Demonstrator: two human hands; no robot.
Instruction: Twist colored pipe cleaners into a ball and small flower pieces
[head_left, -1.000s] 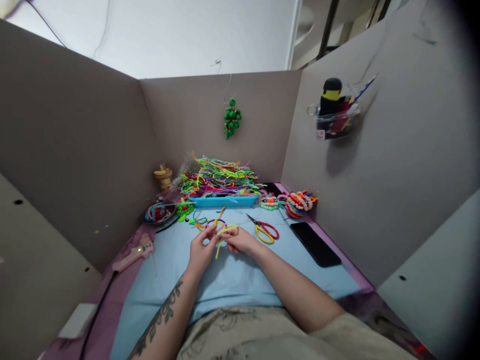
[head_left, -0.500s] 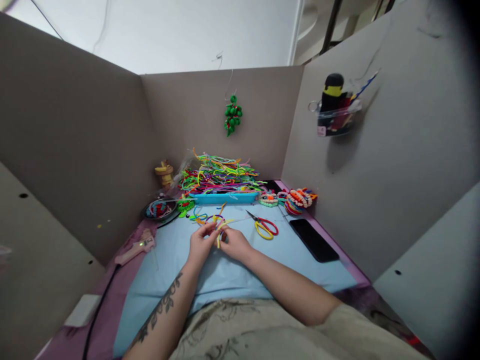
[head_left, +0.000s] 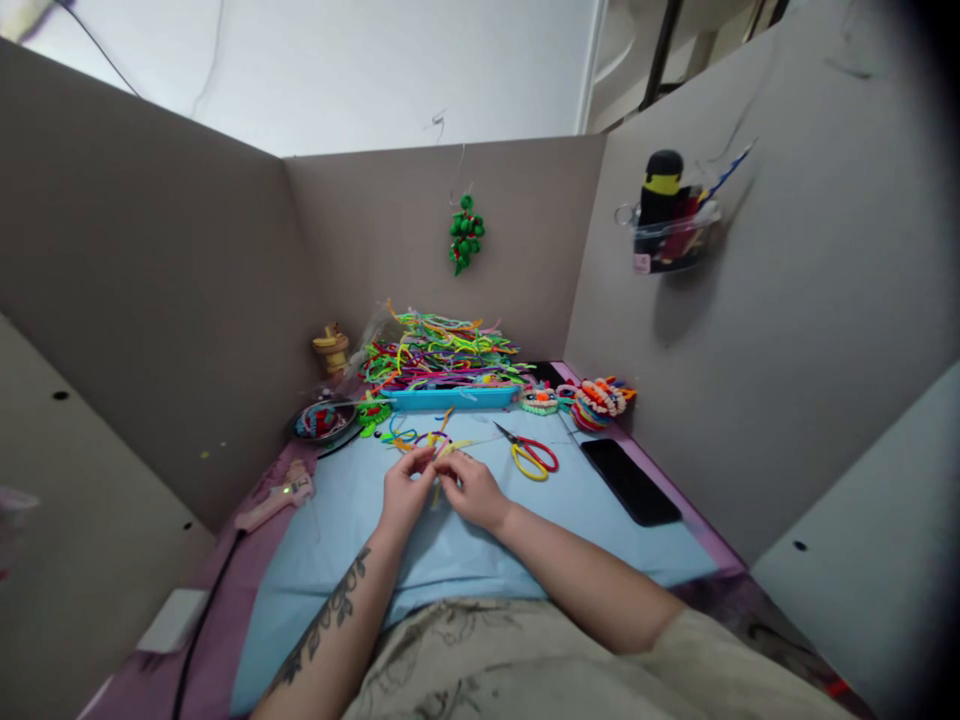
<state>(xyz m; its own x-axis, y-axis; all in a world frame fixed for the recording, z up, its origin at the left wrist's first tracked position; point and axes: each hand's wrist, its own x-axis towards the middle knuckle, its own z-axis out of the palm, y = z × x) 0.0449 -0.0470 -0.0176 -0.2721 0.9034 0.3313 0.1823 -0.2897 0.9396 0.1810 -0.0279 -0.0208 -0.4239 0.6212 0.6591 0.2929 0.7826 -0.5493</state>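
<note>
Yellow strands (head_left: 459, 444), pinched in left grip (head_left: 406, 490) and right grip (head_left: 472, 488), sit before the blue tray (head_left: 454, 400); loose strands (head_left: 403, 432) lie between. Right-front of the tray: scissors (head_left: 517, 443), then phone (head_left: 630, 482); left-front: glue gun (head_left: 270, 504).

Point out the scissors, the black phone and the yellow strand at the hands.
Scissors (head_left: 516, 443), head view: where handles meet blades.
Black phone (head_left: 631, 482), head view: middle of its face.
Yellow strand (head_left: 458, 445), head view: its stretch angling off rightward.

Tattooed left forearm (head_left: 339, 606) and right forearm (head_left: 585, 565) angled inward, left hand (head_left: 405, 492) and right hand (head_left: 475, 490) meeting, fingers curled, grip pinched
</note>
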